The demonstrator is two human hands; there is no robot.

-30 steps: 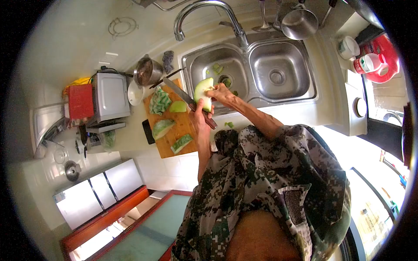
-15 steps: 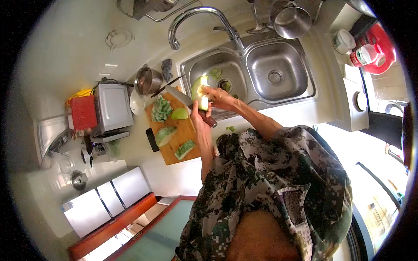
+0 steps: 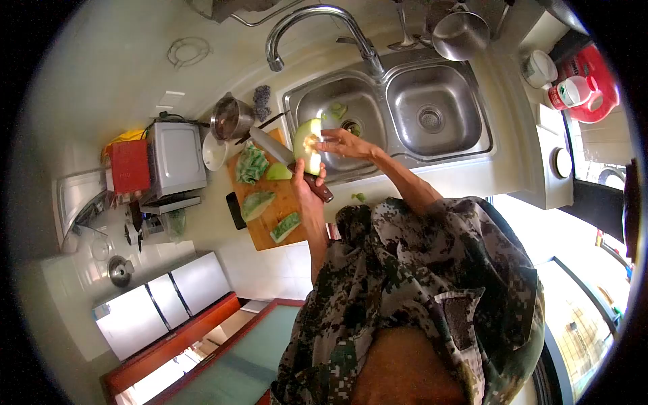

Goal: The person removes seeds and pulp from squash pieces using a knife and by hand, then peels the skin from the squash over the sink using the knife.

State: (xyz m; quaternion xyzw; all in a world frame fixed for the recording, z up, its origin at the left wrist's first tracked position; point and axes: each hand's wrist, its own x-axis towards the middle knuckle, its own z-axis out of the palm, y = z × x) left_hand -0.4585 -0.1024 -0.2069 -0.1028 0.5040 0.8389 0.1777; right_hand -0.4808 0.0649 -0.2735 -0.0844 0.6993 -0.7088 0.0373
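My left hand (image 3: 307,190) is closed around a pale-green gourd piece (image 3: 307,138), its white cut side facing right and a ragged, yellowish core showing. The brown handle of a kitchen knife (image 3: 270,144) passes through the same hand, its broad blade pointing up-left over the cutting board (image 3: 270,210). At the gourd's core is my right hand (image 3: 347,144), fingers stretched out and slightly apart, tips right by the flesh. On the board lie a crumpled green-and-white bundle (image 3: 252,164), a green wedge (image 3: 278,172), and pale-green cut pieces (image 3: 258,204).
A double steel sink (image 3: 432,156) with a curved faucet (image 3: 317,12) lies ahead, green scraps (image 3: 335,110) in its left basin. Left of the board are a pot (image 3: 231,118), a white bowl (image 3: 215,154) and a black phone-like slab (image 3: 235,210). More scraps (image 3: 358,197) lie on the counter's front edge.
My right hand's fingers have drawn back from the gourd's core and straightened. The knife in my left hand has shifted slightly, its blade now showing farther over the board.
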